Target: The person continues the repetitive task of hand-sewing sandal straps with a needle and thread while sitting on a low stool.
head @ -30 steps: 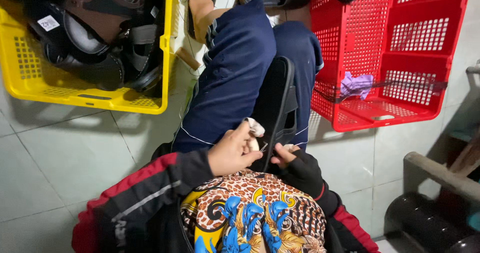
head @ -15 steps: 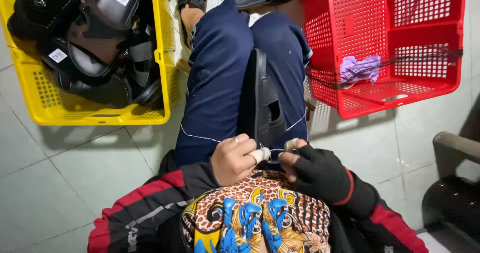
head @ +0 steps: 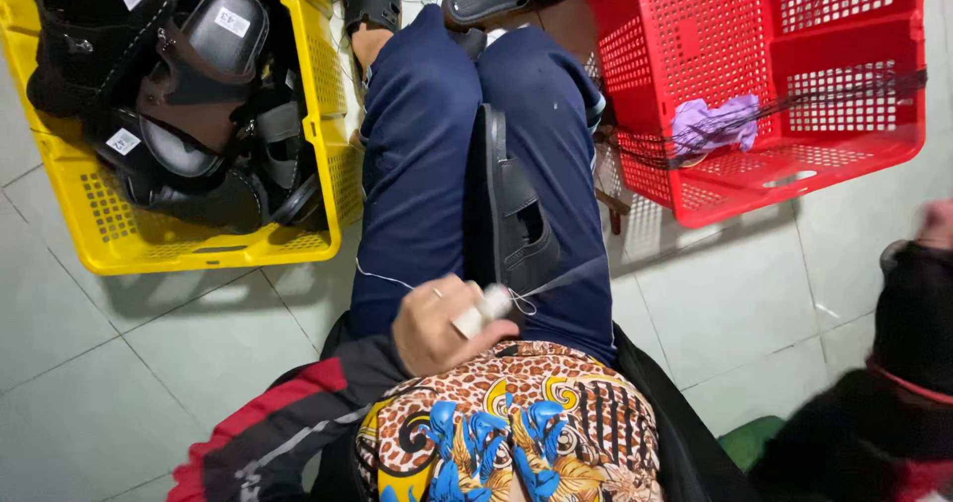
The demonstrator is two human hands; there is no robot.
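The black sandal (head: 511,209) lies on your lap, wedged between your thighs in the dark blue trousers (head: 417,164), its long axis running away from you toward your feet, its near end just ahead of your left hand (head: 437,325). That left hand is curled shut around a small pale object, which looks like a taped fingertip or a spool (head: 483,308), though you cannot tell which, and a thin thread (head: 566,276) runs taut from it up and to the right. Your right hand (head: 933,229) is flung out wide to the right, well apart from the sandal, blurred, so you cannot tell whether it is closed or what it grips. The left hand is by far the nearer to the sandal. To your left on the tiled floor (head: 139,363) stands a yellow crate (head: 119,249) full of black sandals; to your right a red crate (head: 794,179) holds a purple cloth (head: 710,125).
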